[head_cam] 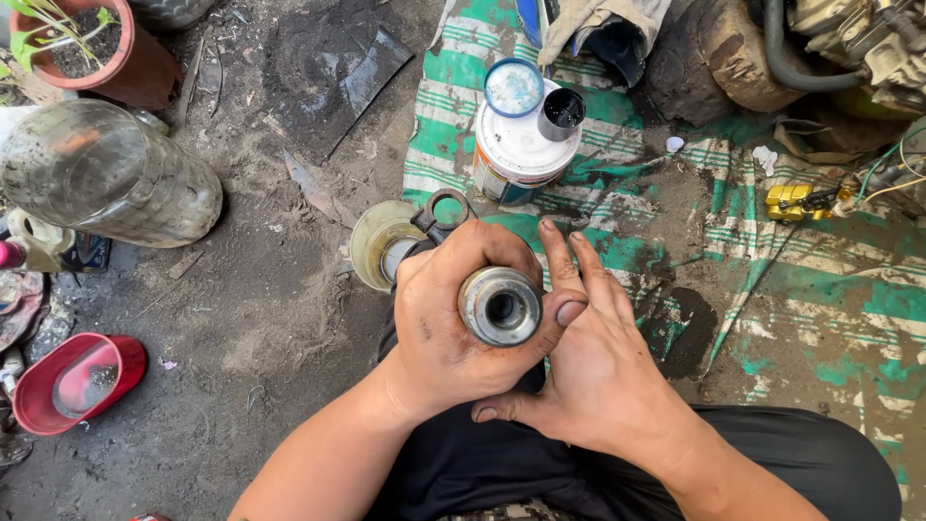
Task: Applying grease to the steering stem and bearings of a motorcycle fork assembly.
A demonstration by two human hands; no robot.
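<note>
My left hand (453, 318) is clenched around a metal tube (499, 306), its open end facing up. My right hand (593, 371) lies flat and open against it, above the striped mat (820, 289), near the white can (516, 145).

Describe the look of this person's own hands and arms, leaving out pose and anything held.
Both forearms are bare: no sleeves, gloves, watch or rings show. The left hand and the right hand are smeared with dark grime, heaviest on fingers and knuckles. Fingernails are short, with dirt along the edges.

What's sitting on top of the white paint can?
On the white can rest a round blue-rimmed lid and a small dark metal cup. The cup's inside is too dark to see.
</note>
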